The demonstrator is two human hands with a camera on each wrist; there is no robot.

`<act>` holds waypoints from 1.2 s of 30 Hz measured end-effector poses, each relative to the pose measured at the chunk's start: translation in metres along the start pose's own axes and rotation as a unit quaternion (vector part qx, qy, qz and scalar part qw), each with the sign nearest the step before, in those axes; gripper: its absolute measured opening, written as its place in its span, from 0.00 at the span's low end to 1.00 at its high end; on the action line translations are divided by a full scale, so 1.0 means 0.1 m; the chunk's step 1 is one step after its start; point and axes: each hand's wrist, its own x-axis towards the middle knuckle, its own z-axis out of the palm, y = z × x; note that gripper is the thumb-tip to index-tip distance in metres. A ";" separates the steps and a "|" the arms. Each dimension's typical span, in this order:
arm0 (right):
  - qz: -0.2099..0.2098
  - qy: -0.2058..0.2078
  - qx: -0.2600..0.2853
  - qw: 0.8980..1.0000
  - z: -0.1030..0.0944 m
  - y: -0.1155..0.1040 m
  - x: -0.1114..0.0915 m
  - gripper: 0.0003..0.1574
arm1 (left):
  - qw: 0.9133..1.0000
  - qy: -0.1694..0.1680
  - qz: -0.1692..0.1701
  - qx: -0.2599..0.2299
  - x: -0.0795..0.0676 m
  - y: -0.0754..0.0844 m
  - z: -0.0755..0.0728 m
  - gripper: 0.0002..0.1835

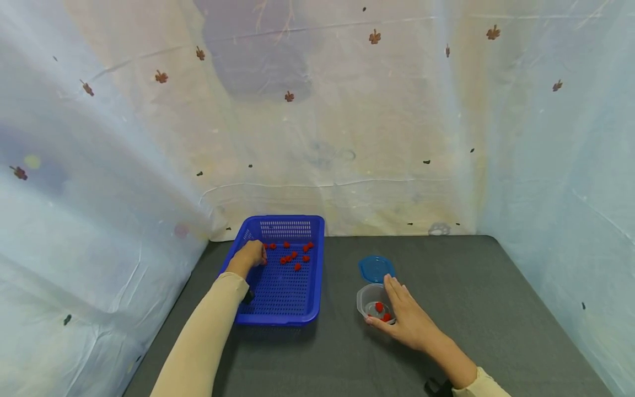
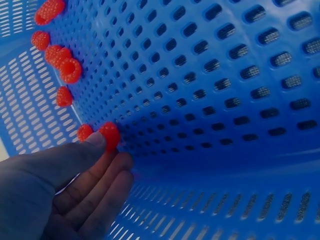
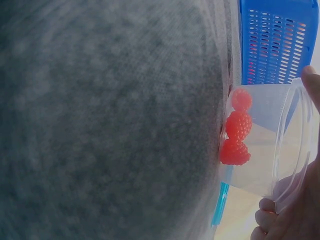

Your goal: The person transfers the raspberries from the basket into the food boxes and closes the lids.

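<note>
In the head view my left hand (image 1: 249, 256) reaches into a blue plastic basket (image 1: 278, 319). Its thumb and fingers pinch a red raspberry (image 2: 111, 137) near the basket's side wall, as the left wrist view shows. Several loose raspberries (image 1: 294, 255) are scattered over the far half of the basket floor. My right hand (image 1: 413, 321) rests with straight fingers against a clear plastic tub (image 1: 365, 298), thumb along the near rim and fingertips by the far right rim. Three raspberries (image 3: 238, 125) lie on the tub's bottom.
Just behind the tub lies a blue lid (image 1: 375, 268) on the dark grey table (image 1: 337, 358). The basket stands to the left of the tub. A patterned curtain (image 1: 347, 121) hangs behind the table and along both sides.
</note>
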 end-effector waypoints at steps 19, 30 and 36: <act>-0.006 0.007 0.002 1.000 0.01 0.00 0.00 0.75 | 0.996 0.023 0.081 -0.035 -0.18 0.26 -0.21 0.01; -0.003 0.009 0.005 1.000 0.01 0.00 -0.01 0.75 | 0.990 0.027 0.127 -0.064 -0.26 0.50 -0.32 0.03; 0.002 0.001 0.003 1.000 0.01 0.00 0.00 0.76 | 0.984 0.041 0.160 -0.068 -0.34 0.65 -0.35 0.03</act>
